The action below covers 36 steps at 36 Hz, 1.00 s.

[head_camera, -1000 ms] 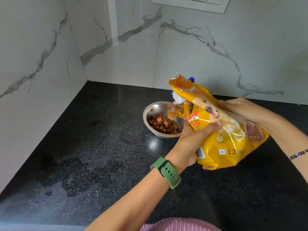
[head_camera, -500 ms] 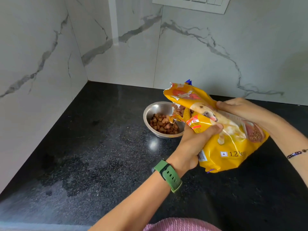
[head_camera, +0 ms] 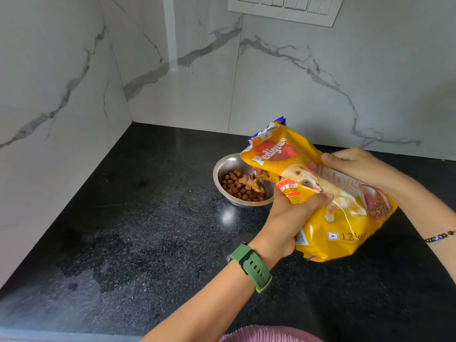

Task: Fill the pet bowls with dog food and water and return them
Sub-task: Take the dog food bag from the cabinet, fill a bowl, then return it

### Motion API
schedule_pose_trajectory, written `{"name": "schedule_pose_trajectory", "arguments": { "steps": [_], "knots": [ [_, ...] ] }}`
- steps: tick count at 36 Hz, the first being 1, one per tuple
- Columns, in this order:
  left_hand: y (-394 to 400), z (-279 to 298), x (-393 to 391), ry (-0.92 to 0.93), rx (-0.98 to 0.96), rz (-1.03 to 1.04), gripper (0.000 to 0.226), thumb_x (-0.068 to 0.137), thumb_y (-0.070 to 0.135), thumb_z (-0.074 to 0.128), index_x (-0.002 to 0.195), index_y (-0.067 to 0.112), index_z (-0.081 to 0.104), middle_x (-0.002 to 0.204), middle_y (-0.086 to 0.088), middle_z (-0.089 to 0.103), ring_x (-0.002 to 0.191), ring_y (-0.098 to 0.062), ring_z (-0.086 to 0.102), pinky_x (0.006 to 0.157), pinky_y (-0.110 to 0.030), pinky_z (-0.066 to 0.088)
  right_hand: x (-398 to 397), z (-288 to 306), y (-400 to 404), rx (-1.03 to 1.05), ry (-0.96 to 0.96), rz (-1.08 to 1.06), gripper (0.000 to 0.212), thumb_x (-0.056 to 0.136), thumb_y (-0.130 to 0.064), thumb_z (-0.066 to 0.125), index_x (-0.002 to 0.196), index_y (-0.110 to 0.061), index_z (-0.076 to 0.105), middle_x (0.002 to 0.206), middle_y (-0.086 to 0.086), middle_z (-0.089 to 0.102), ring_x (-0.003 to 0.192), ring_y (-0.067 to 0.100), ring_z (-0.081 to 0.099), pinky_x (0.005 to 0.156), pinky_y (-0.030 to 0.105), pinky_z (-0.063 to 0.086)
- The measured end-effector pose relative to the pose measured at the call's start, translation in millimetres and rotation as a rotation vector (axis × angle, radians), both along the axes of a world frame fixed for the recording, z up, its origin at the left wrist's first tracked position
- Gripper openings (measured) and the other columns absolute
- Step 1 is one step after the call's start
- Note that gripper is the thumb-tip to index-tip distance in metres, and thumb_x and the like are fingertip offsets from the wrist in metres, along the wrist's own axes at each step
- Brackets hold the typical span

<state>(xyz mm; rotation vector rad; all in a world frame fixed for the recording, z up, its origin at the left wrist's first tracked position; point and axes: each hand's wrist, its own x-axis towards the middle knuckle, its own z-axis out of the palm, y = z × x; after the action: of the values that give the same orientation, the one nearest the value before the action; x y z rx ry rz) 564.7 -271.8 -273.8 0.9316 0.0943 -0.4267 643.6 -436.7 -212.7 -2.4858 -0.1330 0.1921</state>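
Observation:
A steel pet bowl sits on the black countertop, partly filled with brown kibble. A yellow dog food bag is tilted over the bowl's right side, and kibble spills from its mouth into the bowl. My left hand, with a green watch strap on the wrist, grips the bag's front near the opening. My right hand holds the bag's upper side from the right. The bag covers the bowl's right rim.
White marble walls close the corner at the left and back. A white switch panel is on the back wall. A damp patch marks the counter at the front left. Pink cloth shows at the bottom edge.
The bag's top has folded forward and down over the bowl, showing the logo. More kibble has fallen into the bowl. Both hands keep their grips.

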Motion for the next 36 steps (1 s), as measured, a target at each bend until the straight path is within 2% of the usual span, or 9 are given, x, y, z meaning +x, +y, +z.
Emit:
{"name": "schedule_pose_trajectory", "arguments": {
  "steps": [3,7,12,17,19,24,29,33,36],
  "knots": [
    [1,2,2,0.011,-0.001,-0.009,0.063,0.076,0.017,0.076,0.131,0.02,0.044,0.117,-0.007,0.066,0.099,-0.021,0.067,0.069,-0.029,0.057,1,0,1,-0.046,0.025,0.007,0.038,0.084,-0.058,0.05,0.076,-0.029,0.075,0.078,-0.002,0.075,0.077,0.014,0.07,0.072,0.032,0.053],
    [-1,5,-2,0.007,0.014,0.001,0.065,0.076,0.016,0.076,0.131,0.02,0.042,0.119,-0.008,0.065,0.101,-0.022,0.066,0.071,-0.029,0.057,0,3,0,-0.023,0.009,0.002,0.048,0.076,-0.065,0.049,0.077,-0.025,0.075,0.073,-0.002,0.075,0.068,0.012,0.071,0.066,0.031,0.051],
    [1,12,1,0.01,-0.014,-0.036,0.058,0.08,0.016,0.073,0.131,0.016,0.047,0.118,-0.01,0.066,0.096,-0.021,0.067,0.069,-0.028,0.058,0,8,4,-0.071,0.057,0.021,0.05,0.086,-0.055,0.049,0.088,-0.011,0.074,0.086,0.01,0.074,0.084,0.025,0.07,0.083,0.042,0.052],
    [-2,15,-1,-0.005,0.026,-0.002,0.064,0.078,0.014,0.075,0.133,0.018,0.043,0.12,-0.01,0.065,0.101,-0.024,0.066,0.075,-0.033,0.057,-5,8,3,0.005,0.032,-0.002,0.053,0.08,-0.057,0.049,0.088,-0.01,0.073,0.088,0.014,0.074,0.085,0.03,0.07,0.085,0.047,0.052],
    [-1,18,-1,0.004,0.006,-0.02,0.06,0.08,0.014,0.073,0.132,0.016,0.045,0.121,-0.011,0.065,0.097,-0.022,0.066,0.071,-0.03,0.057,-3,8,4,-0.012,0.066,-0.004,0.05,0.083,-0.054,0.05,0.089,-0.01,0.073,0.089,0.014,0.074,0.087,0.031,0.069,0.086,0.047,0.051],
    [-5,19,-5,0.024,0.05,-0.001,0.066,0.078,0.017,0.075,0.134,0.02,0.041,0.122,-0.009,0.064,0.104,-0.025,0.065,0.075,-0.032,0.056,-2,5,0,0.016,0.03,-0.01,0.048,0.083,-0.054,0.05,0.08,-0.012,0.073,0.085,0.015,0.074,0.079,0.027,0.069,0.073,0.038,0.05],
    [-2,23,-5,0.071,0.001,-0.042,0.063,0.079,0.018,0.074,0.134,0.018,0.044,0.122,-0.009,0.064,0.095,-0.022,0.067,0.068,-0.03,0.057,2,8,0,-0.028,0.108,0.016,0.051,0.081,-0.056,0.05,0.082,-0.01,0.072,0.084,0.012,0.074,0.08,0.026,0.069,0.08,0.041,0.052],
    [-4,22,-4,0.03,0.025,-0.011,0.06,0.079,0.013,0.073,0.132,0.018,0.045,0.122,-0.01,0.064,0.105,-0.026,0.065,0.079,-0.036,0.056,2,6,-3,0.021,0.039,-0.011,0.048,0.079,-0.058,0.052,0.082,-0.016,0.074,0.081,0.008,0.075,0.079,0.022,0.07,0.079,0.039,0.052],
    [-1,27,-3,0.068,0.003,-0.032,0.058,0.08,0.017,0.073,0.132,0.016,0.048,0.12,-0.01,0.065,0.092,-0.021,0.066,0.066,-0.029,0.057,5,6,-3,-0.02,0.086,-0.014,0.049,0.08,-0.059,0.051,0.078,-0.016,0.074,0.073,0.003,0.075,0.075,0.02,0.07,0.075,0.038,0.052]
  ]
}}
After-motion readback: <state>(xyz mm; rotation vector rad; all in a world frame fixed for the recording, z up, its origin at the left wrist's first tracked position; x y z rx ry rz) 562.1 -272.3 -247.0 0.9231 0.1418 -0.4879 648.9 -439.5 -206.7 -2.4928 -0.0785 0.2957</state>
